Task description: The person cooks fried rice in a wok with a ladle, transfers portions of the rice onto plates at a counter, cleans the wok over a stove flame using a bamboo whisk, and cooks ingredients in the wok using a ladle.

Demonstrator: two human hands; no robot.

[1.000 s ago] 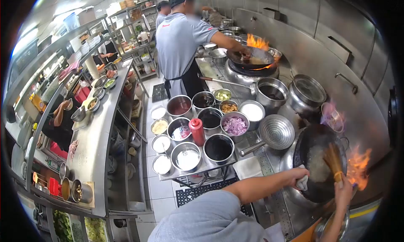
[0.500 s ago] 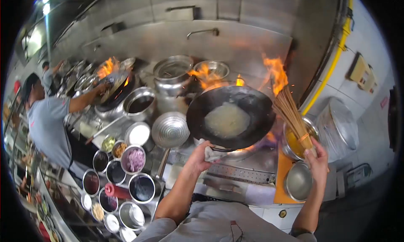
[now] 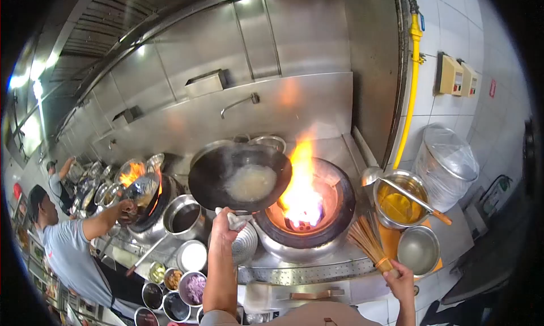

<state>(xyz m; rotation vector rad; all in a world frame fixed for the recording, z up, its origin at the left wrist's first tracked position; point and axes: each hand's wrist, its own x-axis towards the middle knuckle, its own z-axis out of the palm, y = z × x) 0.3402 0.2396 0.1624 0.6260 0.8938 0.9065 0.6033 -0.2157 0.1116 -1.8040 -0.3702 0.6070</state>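
My left hand, closed round a white cloth at the near edge of a black wok, holds the wok up and off to the left of the burner. Cloudy, pale liquid pools inside it. From the uncovered burner a tall flame rises. My right hand grips the bound end of a bamboo wok brush. The brush's splayed bristles point up and left, beside the burner's right side, with no flame visible on them.
A pot of yellow oil with a ladle across it stands at right, above a metal bowl. A perforated strainer lies partly under the wok. Ingredient pots stand at left, near a co-worker handling another wok.
The wok has moved left off the burner, baring a large flame. The brush has come down from upright beside the wok, and its burning tips no longer show fire. My view has shifted.
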